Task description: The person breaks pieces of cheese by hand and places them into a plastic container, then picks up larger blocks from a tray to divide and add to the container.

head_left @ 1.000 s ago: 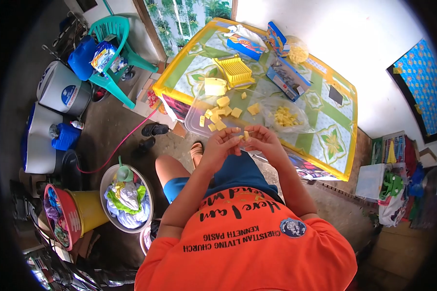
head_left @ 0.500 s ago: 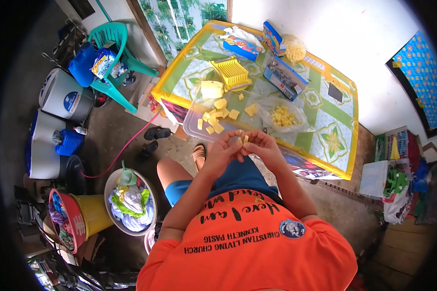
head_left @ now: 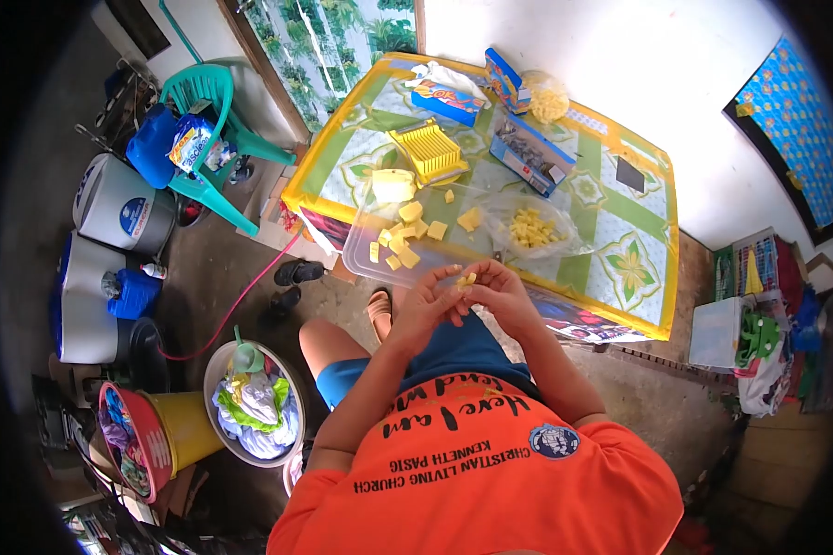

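Here, a small yellow piece [head_left: 468,277] sits pinched between the fingertips of the left hand [head_left: 428,298] and right hand [head_left: 502,289], both grasping it, near the clear tray [head_left: 366,248] of yellow cubes [head_left: 405,242] on the tabletop [head_left: 620,222]

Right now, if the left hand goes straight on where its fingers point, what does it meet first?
The left hand meets the small yellow piece at once, then the right hand, probably.
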